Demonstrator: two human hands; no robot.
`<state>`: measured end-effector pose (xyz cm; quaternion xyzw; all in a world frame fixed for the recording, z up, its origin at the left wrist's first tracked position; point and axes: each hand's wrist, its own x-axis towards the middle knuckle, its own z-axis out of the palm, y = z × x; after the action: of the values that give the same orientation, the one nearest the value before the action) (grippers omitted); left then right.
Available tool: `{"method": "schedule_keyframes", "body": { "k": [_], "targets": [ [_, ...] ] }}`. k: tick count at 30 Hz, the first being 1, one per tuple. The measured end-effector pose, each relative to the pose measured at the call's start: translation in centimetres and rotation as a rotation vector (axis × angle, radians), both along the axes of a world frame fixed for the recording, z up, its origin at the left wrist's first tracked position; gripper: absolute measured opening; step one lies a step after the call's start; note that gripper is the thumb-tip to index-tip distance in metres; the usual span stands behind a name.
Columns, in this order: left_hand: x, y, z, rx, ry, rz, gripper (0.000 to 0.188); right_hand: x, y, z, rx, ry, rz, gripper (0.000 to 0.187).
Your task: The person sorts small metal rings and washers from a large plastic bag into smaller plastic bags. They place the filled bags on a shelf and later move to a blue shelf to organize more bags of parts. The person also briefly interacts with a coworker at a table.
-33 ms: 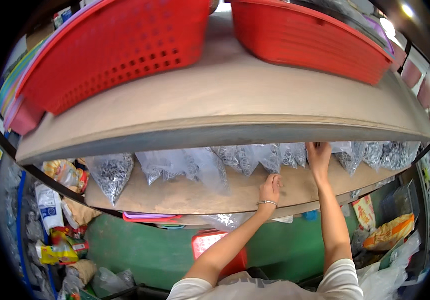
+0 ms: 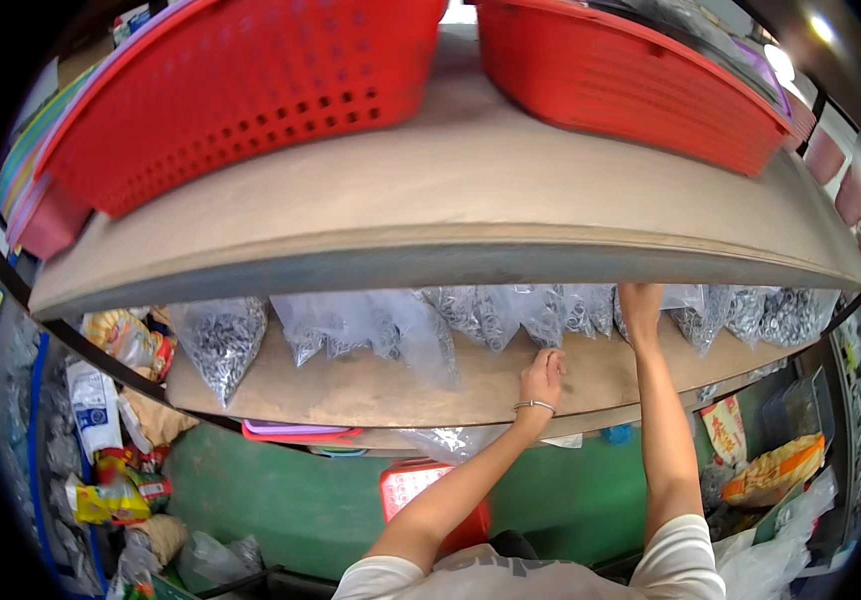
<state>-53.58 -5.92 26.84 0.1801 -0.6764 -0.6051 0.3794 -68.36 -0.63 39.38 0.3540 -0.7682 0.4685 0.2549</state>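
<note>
Right hand (image 2: 640, 312) has slid deeper under the shelf (image 2: 430, 190), grip impossible to tell, left hand (image 2: 542, 374) loosely curled, blue-printed sack (image 2: 96, 408) leftward

Bags (image 2: 220, 345) in row on lower shelf (image 2: 340, 390); baskets (image 2: 250, 100) on upper shelf (image 2: 470, 190).

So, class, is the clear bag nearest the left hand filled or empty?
At least partly filled: silvery pieces show through the clear bag.

Thin plastic bags (image 2: 420, 345) and shiny metal parts (image 2: 222, 350) on a matt, wood-like shelf (image 2: 350, 398)
The bags look smooth, some cloudy — grey metal glints through. The upper board (image 2: 430, 190) is dull, wood-like; the baskets (image 2: 250, 100), faintly glossy plastic. The bracelet (image 2: 535, 404) looks metallic — the sleeves (image 2: 680, 550), soft matt cloth.
</note>
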Motion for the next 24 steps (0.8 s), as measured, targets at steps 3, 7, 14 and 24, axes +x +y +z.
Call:
{"method": "schedule_keyframes", "body": {
  "k": [3,7,14,24],
  "targets": [
    [-0.2,0.2,-0.3,-0.005,0.019,0.027,0.018,-4.7,-3.2,0.3,-0.088,0.338,0.055,0.033],
    [0.0,0.0,0.0,-0.010,0.003,0.028,0.019,-3.8,-6.4,0.7,0.106,-0.029,0.066,0.033],
    [0.9,-0.7,-1.1,0.304,-0.065,-0.039,0.022,0.5,-7.2,-4.0,0.215,-0.094,0.323,0.034],
    [0.4,-0.3,-0.3,0.275,0.002,0.042,0.021,0.2,-4.0,-5.1,0.229,-0.100,0.465,0.035]
  ]
}}
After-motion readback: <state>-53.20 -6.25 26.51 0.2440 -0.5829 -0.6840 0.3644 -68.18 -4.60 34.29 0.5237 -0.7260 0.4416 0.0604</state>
